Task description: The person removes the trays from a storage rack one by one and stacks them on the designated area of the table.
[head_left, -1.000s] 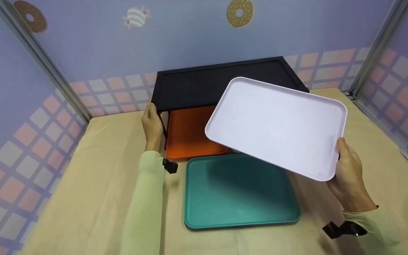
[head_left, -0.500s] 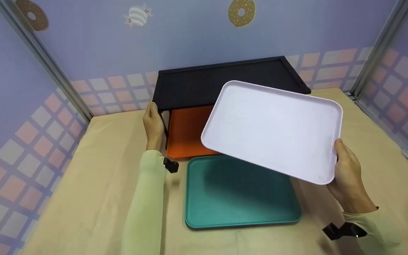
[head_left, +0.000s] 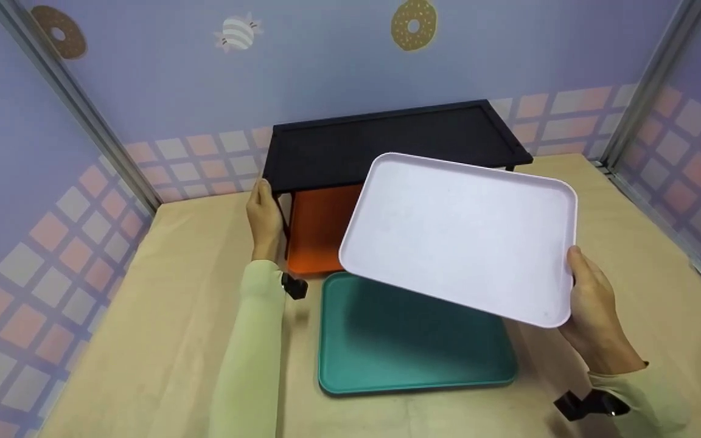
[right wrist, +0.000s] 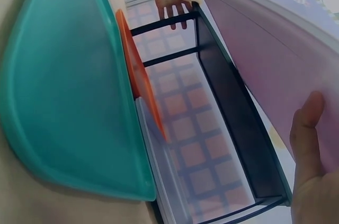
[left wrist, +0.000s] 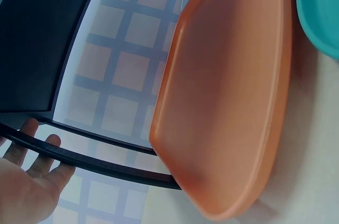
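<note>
The pale tray (head_left: 460,237) is in the person's right grip (head_left: 595,307), held by its right-hand short edge, with the thumb at the rim. It is raised and tilted, inner face toward the head camera, standing in front of the black rack (head_left: 387,143) and above the rear part of the teal tray (head_left: 411,353). The left grip (head_left: 263,216) is well apart from the pale tray; it grasps the black rack at its left front corner, fingers round a dark bar of the frame.

The head view gives the pale tray's inner face and a small mark near its lower right corner; the right wrist view gives its underside, with a finger of the right grip laid against it. That same wrist view also discloses a translucent greyish item (right wrist: 168,173) lying next to the orange tray (head_left: 317,237); in the head view the pale tray covers that area. The left wrist view presents the near end of the orange tray at close range.

Contents: the black rack houses the orange tray on its lower level, beneath the top panel. The teal tray rests flat on the counter (head_left: 192,328) just in front of the rack, a shadow across its floor.

Behind the rack stands a lilac wall (head_left: 326,67) with pink and white squares and printed doughnuts.
</note>
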### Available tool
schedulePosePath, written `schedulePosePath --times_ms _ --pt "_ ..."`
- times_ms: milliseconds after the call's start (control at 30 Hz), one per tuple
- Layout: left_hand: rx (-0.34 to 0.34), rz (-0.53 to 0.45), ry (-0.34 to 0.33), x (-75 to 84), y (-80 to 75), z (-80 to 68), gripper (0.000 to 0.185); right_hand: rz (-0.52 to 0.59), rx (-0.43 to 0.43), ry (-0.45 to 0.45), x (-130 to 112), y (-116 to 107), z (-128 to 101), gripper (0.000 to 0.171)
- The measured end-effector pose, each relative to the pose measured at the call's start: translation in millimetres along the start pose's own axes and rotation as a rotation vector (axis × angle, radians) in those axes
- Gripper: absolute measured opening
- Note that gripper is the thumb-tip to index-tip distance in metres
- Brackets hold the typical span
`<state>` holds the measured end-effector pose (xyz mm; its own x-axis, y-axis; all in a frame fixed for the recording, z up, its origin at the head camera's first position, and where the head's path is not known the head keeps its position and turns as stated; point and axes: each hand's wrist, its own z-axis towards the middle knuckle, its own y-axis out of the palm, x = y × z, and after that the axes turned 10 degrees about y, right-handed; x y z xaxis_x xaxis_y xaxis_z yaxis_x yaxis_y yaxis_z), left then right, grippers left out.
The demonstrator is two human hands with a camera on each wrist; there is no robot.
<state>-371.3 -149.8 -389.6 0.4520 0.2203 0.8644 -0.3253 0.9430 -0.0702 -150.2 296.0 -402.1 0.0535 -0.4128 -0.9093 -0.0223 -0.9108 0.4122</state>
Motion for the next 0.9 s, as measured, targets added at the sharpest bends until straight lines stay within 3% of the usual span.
schedulePosePath --times_ms 533,900 --pt "0.034 0.011 0.008 -1.3 -5.1 1.4 0.048 -0.088 -0.006 0.064 6 2 -3 0.049" --pt "0.057 0.019 0.017 -2.5 -4.1 3.4 0.046 -0.111 0.037 0.104 11 5 -2 0.045"
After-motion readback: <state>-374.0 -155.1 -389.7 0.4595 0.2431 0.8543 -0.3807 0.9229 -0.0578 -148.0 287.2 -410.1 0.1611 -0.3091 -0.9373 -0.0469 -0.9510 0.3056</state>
